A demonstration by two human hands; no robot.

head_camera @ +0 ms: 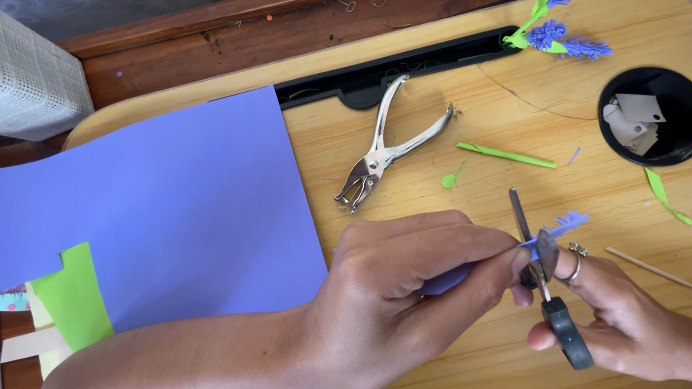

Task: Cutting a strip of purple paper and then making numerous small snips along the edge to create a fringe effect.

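The left hand [398, 299] pinches a narrow purple paper strip [564, 222] between thumb and forefinger, closed firmly on it, so the strip runs out from the fingertips toward the right and ends in a fringed, feathery tip just past the grip. The right hand [620, 320] is closed around the black handles of a small pair of scissors [544, 273], a ring on one finger; the blades point away from the body and stand parted across the strip, just beyond the left fingertips, with the fringed end on their far side.

Just right of the scissors hand a thin wooden stick [651, 268] lies on the wooden lap desk [497, 357]. Beyond the grip, farther from the body, lie a green paper sliver [505, 154] and a small green paper dot [449, 181], then a metal hole punch [384, 150] with its handles spread. Well beyond and to the right, a round black cup recess [654, 116] holds pale paper scraps, and finished purple paper flower sprigs [562, 21] with green leaves lie by the desk's far edge. Left of the grip, under the left forearm, a large purple paper sheet [153, 213] overlaps a green sheet [77, 296].
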